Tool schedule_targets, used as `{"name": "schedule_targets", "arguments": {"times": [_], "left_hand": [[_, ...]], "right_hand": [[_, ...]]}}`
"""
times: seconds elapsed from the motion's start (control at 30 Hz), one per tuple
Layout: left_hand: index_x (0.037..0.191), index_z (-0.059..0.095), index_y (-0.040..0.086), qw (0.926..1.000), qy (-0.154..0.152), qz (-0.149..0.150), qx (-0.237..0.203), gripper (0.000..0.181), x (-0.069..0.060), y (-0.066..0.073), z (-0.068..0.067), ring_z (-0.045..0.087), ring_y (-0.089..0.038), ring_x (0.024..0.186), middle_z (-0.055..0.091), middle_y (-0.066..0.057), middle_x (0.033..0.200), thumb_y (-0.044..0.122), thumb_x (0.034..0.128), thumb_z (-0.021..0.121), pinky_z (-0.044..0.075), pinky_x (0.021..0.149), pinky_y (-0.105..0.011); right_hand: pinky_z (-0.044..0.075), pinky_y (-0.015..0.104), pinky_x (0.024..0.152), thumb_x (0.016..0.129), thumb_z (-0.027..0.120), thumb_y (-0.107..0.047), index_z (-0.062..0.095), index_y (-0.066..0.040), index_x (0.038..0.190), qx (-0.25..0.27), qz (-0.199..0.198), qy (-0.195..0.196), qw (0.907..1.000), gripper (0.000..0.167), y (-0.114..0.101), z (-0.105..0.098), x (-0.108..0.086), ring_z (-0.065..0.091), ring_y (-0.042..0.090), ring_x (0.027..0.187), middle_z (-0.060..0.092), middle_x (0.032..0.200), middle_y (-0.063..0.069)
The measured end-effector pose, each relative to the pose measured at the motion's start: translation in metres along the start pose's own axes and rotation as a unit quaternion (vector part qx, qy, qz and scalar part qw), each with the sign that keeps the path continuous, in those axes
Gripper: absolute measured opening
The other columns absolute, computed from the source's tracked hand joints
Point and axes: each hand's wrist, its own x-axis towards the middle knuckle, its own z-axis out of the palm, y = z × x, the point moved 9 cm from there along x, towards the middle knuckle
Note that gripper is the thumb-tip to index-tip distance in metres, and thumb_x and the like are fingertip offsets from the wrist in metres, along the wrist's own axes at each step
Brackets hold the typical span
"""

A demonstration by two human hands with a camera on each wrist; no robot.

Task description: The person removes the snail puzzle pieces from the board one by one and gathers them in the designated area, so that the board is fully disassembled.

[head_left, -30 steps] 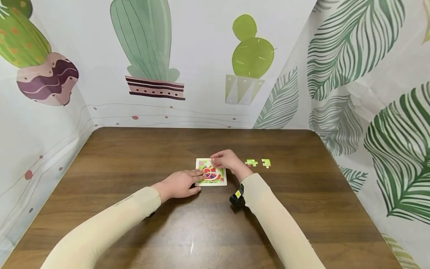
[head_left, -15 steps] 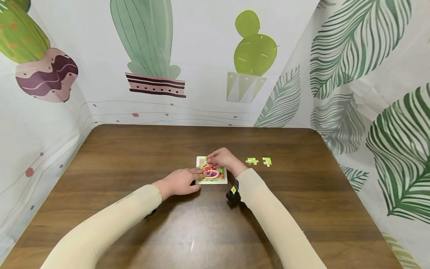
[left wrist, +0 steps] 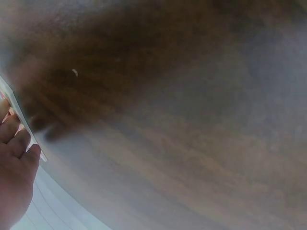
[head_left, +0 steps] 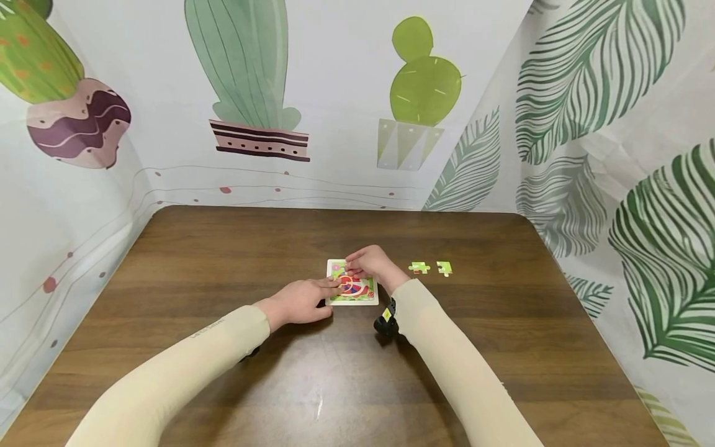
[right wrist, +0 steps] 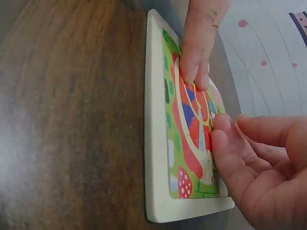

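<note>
A square jigsaw puzzle (head_left: 363, 289) in a white-rimmed tray lies flat on the table, with a red, yellow and green picture. My left hand (head_left: 301, 302) reaches over its left side, and straight fingers press on the picture. In the left wrist view, part of that hand (left wrist: 17, 158) shows against the tray's rim. Over the puzzle's upper part is my right hand (head_left: 373, 264). The right wrist view shows this hand (right wrist: 264, 163) with thumb and fingers bent together at the picture, pinching a puzzle piece that they almost wholly hide.
Two loose green puzzle pieces lie to the right of the tray, a nearer piece (head_left: 419, 267) and a farther piece (head_left: 444, 268). The brown wooden table (head_left: 268, 248) meets a wall (head_left: 335, 124) printed with cacti and leaves.
My right hand has shifted slightly left over the puzzle's upper part, then stayed almost still. The left hand keeps its place on the picture. The head view has tilted slightly.
</note>
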Motion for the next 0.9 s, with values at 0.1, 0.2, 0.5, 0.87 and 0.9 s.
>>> {"name": "schedule_targets", "arguments": {"times": [0.1,0.2,0.5,0.87,0.9], "left_hand": [[0.146,0.058,0.007,1.0000,0.000,-0.002,-0.004,0.055,-0.001,-0.001,0.000,0.050,-0.030,0.147,0.053,-0.011,0.155,0.028,0.0950,0.054,0.046,0.116,-0.047],[0.146,0.057,0.008,1.0000,0.000,-0.004,-0.007,0.055,-0.002,-0.001,0.000,0.049,-0.029,0.147,0.052,-0.011,0.156,0.028,0.0952,0.054,0.046,0.117,-0.047],[0.146,0.057,0.007,1.0000,0.000,0.000,-0.008,0.055,-0.003,0.000,-0.001,0.048,-0.029,0.148,0.051,-0.011,0.157,0.026,0.0949,0.054,0.045,0.118,-0.047],[0.145,0.058,0.007,0.9999,0.001,0.012,0.011,0.054,0.000,0.001,-0.001,0.051,-0.029,0.146,0.053,-0.011,0.156,0.026,0.0951,0.054,0.047,0.115,-0.046],[0.145,0.058,0.007,0.9999,0.002,0.013,0.011,0.054,0.000,0.002,-0.001,0.051,-0.029,0.146,0.053,-0.011,0.155,0.026,0.0950,0.054,0.047,0.115,-0.046]], "right_hand": [[0.055,0.016,0.061,0.099,0.062,-0.004,0.069,0.006,0.124,0.001,0.005,0.001,1.0000,0.028,-0.001,0.001,0.001,0.064,0.007,0.067,0.078,0.104,0.017],[0.055,0.016,0.061,0.099,0.062,-0.004,0.069,0.006,0.125,0.001,0.011,-0.008,0.9999,0.028,-0.002,0.002,0.001,0.063,0.007,0.067,0.075,0.089,0.009],[0.053,0.017,0.059,0.099,0.062,-0.005,0.069,0.009,0.122,-0.003,0.015,-0.027,0.9995,0.028,-0.006,0.004,0.006,0.061,0.007,0.063,0.067,0.072,0.001],[0.053,0.018,0.061,0.097,0.064,-0.003,0.073,0.007,0.113,-0.056,-0.020,0.004,0.9982,0.021,-0.014,0.005,0.003,0.059,0.010,0.066,0.068,0.081,0.005],[0.053,0.018,0.061,0.097,0.064,-0.003,0.073,0.007,0.112,-0.057,-0.020,0.006,0.9982,0.020,-0.014,0.004,0.003,0.059,0.010,0.066,0.068,0.081,0.006]]}}
